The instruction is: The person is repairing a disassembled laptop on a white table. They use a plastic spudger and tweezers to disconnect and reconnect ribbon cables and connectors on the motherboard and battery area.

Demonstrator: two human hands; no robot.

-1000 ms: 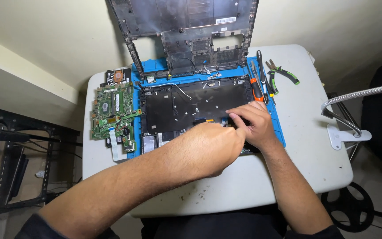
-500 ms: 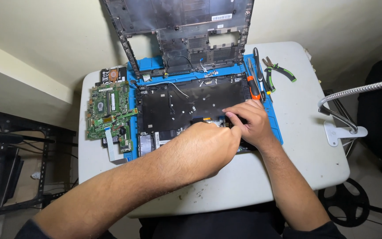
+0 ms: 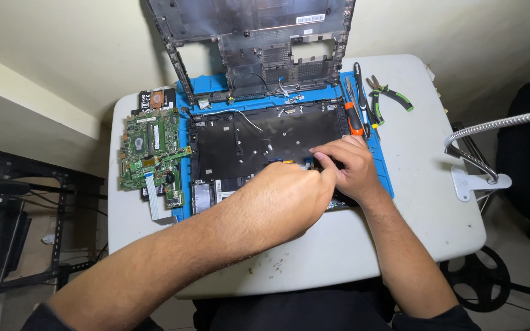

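Black laptop base (image 3: 265, 141) under both my hands: left hand (image 3: 289, 196) and right hand (image 3: 348, 165) pinching something hidden; tugging hard could tear a ribbon cable.

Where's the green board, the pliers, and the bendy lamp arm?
green circuit board (image 3: 148, 150), head view, on the middle of its green face.
pliers (image 3: 387, 93), head view, on the green-and-black handles.
bendy lamp arm (image 3: 498, 125), head view, on the silver flexible tube.
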